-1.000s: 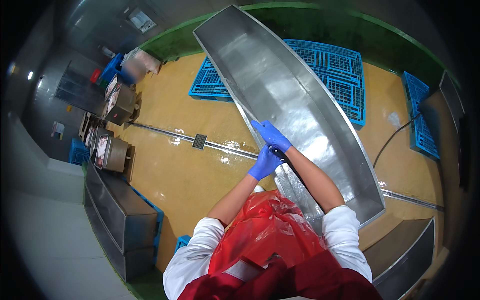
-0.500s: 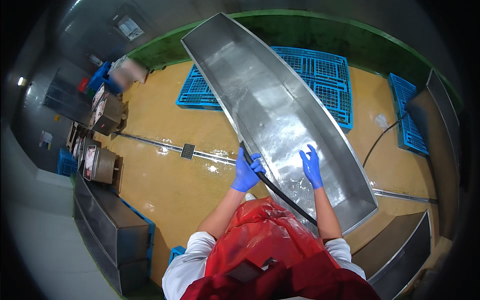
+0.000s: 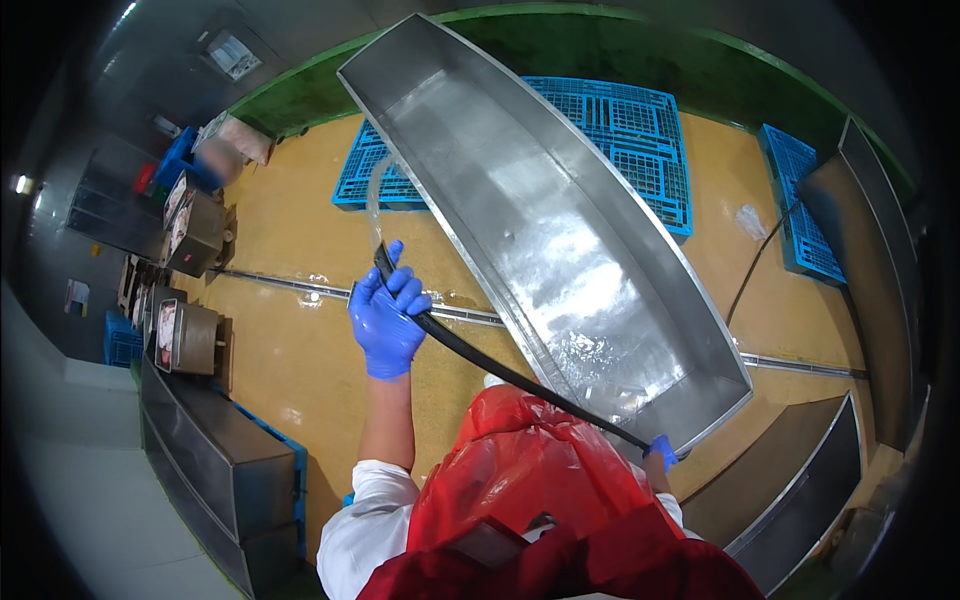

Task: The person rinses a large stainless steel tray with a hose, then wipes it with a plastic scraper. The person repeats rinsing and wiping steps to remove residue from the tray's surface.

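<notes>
Hose [image 3: 497, 369]: was held behind its mouth by left hand [image 3: 388, 328], fingers curled round it, beyond the left edge of the trough [image 3: 520, 180]; slanted back rightward to right hand [image 3: 662, 452] beside the near corner, fingers too hidden to tell

The person's R hand [image 3: 661, 452] shows too small to tell its grip on hose [image 3: 500, 371]. Metal trough [image 3: 520, 210] hides pt. of blue pallet [image 3: 650, 165]; far patch [image 3: 218, 160] at L is blurred.
</notes>
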`<state>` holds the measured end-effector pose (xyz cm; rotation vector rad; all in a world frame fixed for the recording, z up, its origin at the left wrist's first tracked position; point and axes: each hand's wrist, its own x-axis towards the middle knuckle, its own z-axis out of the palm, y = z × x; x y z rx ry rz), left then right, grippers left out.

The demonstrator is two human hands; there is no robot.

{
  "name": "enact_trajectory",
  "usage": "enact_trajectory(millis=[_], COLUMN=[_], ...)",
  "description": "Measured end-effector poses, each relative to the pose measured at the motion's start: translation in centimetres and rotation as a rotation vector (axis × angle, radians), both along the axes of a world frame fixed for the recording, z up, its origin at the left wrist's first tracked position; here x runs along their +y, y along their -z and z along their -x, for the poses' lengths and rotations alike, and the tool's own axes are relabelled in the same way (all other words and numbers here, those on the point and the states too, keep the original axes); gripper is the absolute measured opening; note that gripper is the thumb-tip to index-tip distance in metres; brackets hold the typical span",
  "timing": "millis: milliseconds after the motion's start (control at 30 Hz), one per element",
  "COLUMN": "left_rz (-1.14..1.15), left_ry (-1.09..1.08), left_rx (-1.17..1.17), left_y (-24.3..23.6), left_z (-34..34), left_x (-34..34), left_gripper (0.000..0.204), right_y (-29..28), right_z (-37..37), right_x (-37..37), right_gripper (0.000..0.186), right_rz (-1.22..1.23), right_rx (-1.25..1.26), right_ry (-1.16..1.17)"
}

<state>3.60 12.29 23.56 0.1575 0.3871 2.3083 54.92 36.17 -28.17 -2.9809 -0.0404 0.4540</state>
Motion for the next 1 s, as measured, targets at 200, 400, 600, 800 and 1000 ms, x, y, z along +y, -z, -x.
enact_trajectory(millis=[200, 400, 600, 800, 1000], left_rz=[0.082, 0.257, 0.108, 0.236, 0.430], left_ry=[0.075, 0.139, 0.061, -0.171, -0.172], left_rx=[0.025, -0.132, -0.262, -0.184, -0.142], left_y=[3.6, 11.8, 13.5, 12.6, 14.2], left_z=[3.8, 3.7, 3.4, 6.9, 8.3], left_x=[-1.6, -0.4, -1.2, -7.9, -12.7], left_gripper=[0.045, 0.059, 0.037, 0.024, 0.021], right_y=[-0.5, -13.8, -29.1, -27.0, -19.0], right_z=[-10.3, -14.4, -5.5, 10.1, 21.0], right_x=[3.3, 13.4, 23.5, 23.4, 11.3], right_gripper=[0.030, 0.039, 0.023, 0.024, 0.021], right_rz=[-0.717, -1.180, -1.156, -0.918, -0.685], right_rx=[1.068, 0.987, 0.956, 0.986, 1.109], right_ry=[-0.175, -0.116, -0.483, -0.727, -0.916])
